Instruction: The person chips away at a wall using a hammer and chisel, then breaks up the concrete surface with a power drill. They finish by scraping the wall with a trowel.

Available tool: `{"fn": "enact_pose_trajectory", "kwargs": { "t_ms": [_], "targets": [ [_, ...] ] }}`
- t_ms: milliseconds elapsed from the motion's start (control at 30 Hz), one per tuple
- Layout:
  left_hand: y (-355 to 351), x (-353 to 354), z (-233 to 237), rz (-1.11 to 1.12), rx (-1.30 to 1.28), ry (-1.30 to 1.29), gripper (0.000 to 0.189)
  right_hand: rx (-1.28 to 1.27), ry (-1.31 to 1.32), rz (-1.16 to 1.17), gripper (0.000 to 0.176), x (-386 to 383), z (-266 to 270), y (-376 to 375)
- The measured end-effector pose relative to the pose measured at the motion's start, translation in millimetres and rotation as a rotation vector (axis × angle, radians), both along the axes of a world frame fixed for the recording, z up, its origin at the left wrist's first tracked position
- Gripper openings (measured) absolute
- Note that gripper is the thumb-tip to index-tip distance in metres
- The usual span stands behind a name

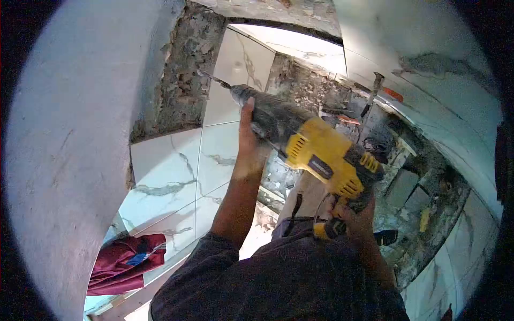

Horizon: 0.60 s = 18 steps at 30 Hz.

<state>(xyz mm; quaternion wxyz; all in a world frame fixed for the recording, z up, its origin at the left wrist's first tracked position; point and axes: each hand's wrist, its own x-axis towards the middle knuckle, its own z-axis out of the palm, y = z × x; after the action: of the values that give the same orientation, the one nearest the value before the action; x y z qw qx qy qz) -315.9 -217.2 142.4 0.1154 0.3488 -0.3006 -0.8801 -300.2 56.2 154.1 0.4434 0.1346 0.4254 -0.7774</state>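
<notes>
A yellow and black power drill (321,155) lies diagonally across the middle of the view, its bit pointing to the upper left. The bit's tip is at or near a rough, bare patch of wall (184,69); whether it touches cannot be made out. My left hand (248,125) is closed round the drill's dark front part, the thumb on top. Around the rear handle, at the lower right of the drill, my right hand (348,211) is wrapped, partly hidden by the tool.
White marbled tiles (166,166) cover the wall beside the bare patch. A maroon cloth (128,262) hangs at the lower left. A hammer (373,93) and an orange object (392,94) lie at the upper right. Rubble and tile pieces (402,187) cover the floor at the right.
</notes>
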Motion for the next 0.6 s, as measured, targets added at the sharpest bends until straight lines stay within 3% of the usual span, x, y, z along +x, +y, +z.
{"fn": "enact_pose_trajectory", "kwargs": {
  "t_ms": [100, 133, 167, 233, 367, 500, 567, 600],
  "targets": [
    [-13.2, -4.9, 5.8, 0.003, -0.009, 0.025, 0.042, 0.035, 0.146, -0.086, 0.054, 0.0, 9.1, -21.7],
    [-20.6, -6.3, 9.2, 0.016, -0.042, 0.033, 0.038, -0.058, 0.285, 0.028, 0.045, -2.0, -0.7, -25.7],
    [-27.7, -7.3, 12.5, 0.033, -0.075, 0.042, 0.034, -0.059, 0.288, 0.027, 0.045, 0.4, -2.3, -33.0],
    [-51.4, -5.9, 14.4, 0.109, -0.139, -0.005, 0.032, -0.031, 0.053, -0.023, 0.04, 7.3, 5.9, -60.3],
    [-87.6, -12.3, 14.9, 0.187, -0.195, -0.056, 0.03, -0.006, 0.151, -0.017, 0.042, 17.6, 19.1, -101.9],
    [-121.3, 14.1, 3.5, 0.02, -0.148, 0.042, 0.03, -0.023, 0.215, 0.02, 0.062, 35.6, 16.8, -105.5],
    [-107.6, 3.4, 10.4, 0.096, -0.155, 0.105, 0.032, 0.089, 0.543, 0.03, 0.07, 21.7, 10.3, -109.4],
    [-105.4, 0.9, 10.0, 0.097, -0.157, 0.112, 0.032, -0.024, 0.399, 0.02, 0.074, 11.9, 11.3, -107.1]
  ]
}}
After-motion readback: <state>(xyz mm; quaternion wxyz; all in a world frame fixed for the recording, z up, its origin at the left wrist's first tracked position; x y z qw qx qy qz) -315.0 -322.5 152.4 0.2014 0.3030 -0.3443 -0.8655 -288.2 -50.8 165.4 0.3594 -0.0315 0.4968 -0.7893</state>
